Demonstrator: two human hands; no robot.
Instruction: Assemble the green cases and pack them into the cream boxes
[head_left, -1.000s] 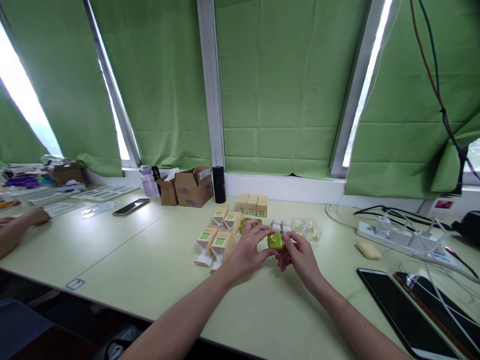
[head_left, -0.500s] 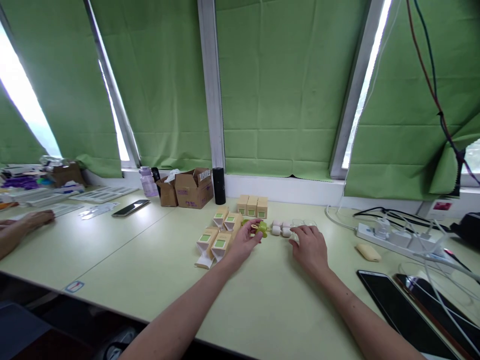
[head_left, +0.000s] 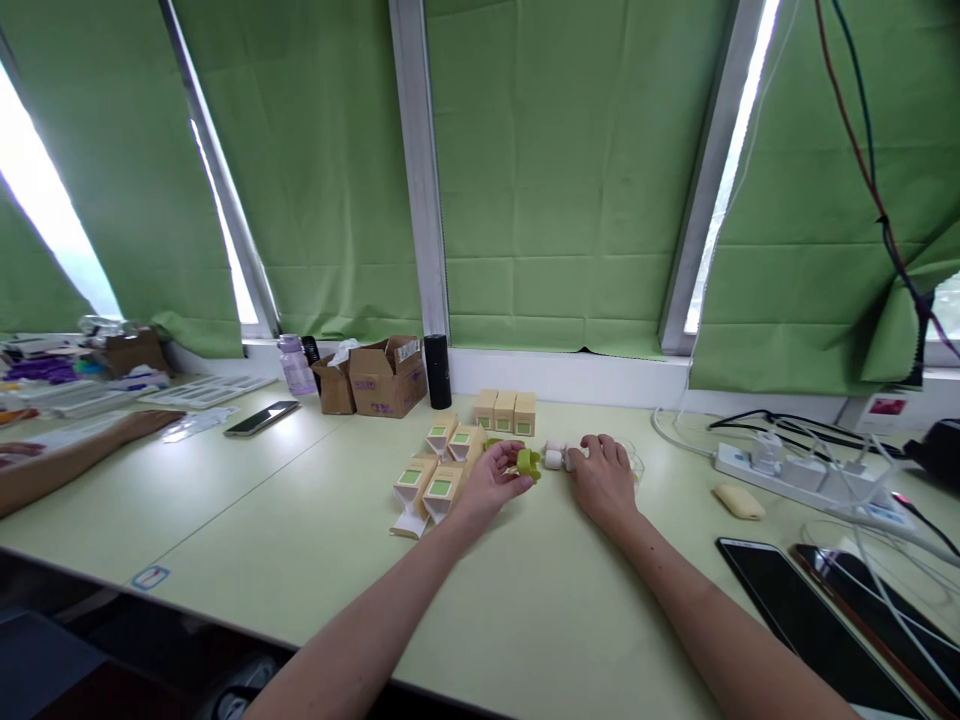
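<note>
My left hand (head_left: 491, 482) is closed on a small lime-green plastic piece (head_left: 529, 462) with a curved, lobed outline. Another bit of green shows behind its fingers. To the right, my right hand (head_left: 606, 482) reaches down to the table with bent fingers, its fingertips on one of several small white rounded blocks (head_left: 553, 459). The hand hides part of that group. Clear plastic pieces (head_left: 637, 464) lie just beyond its right side. Open-ended cardboard boxes with green labels (head_left: 441, 488) stand beside my left hand.
Three closed small boxes (head_left: 505, 412) stand farther back. Behind them are a black cylinder (head_left: 437, 372) and an open carton (head_left: 388, 377). At right lie a power strip (head_left: 810, 478), cables and a dark tablet (head_left: 802, 615). Another person's arm (head_left: 90, 450) rests at far left.
My right hand has moved left from the clear pieces onto the white blocks. The green piece in my left hand has turned slightly. The other person's arm has reached farther right.
</note>
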